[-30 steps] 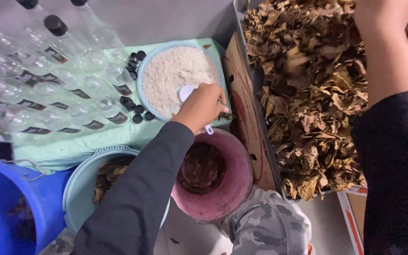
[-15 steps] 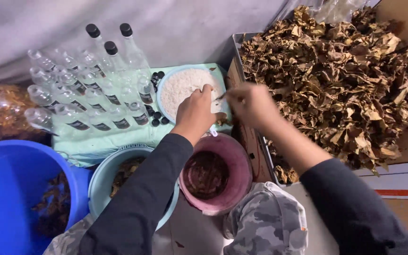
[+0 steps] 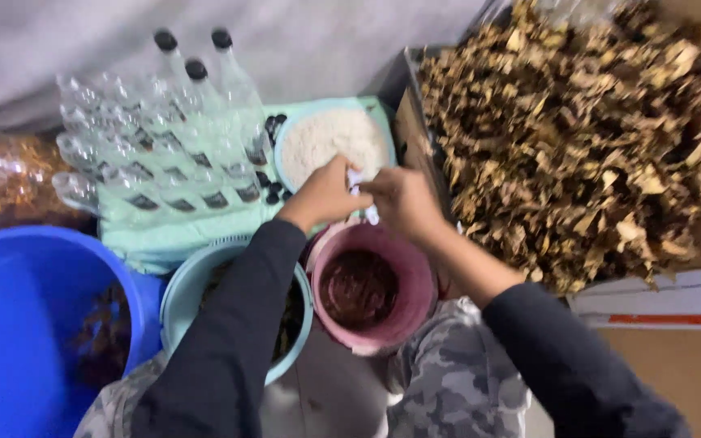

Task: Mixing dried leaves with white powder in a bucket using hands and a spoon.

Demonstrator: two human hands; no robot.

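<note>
White, small and partly hidden, an object (image 3: 356, 180) sits pinched between both hands above the pink bucket's far rim. Head view: left hand (image 3: 324, 195) and right hand (image 3: 403, 200) meet fingertip to fingertip, both closed on the white object; its kind cannot be told. Pink bucket (image 3: 371, 288) holds a dark brown mass and stands just beside a pale blue bowl (image 3: 184, 284). Beyond the hands, a round dish of white powder (image 3: 326, 138) rests on a green tray (image 3: 172, 235), with black caps (image 3: 273, 126) beside it. Clear bottles (image 3: 148, 154) lie in rows on the tray's left part. Dry leaves (image 3: 578, 138) fill a box at right. Blue tub (image 3: 26, 308) stands at left.
</note>
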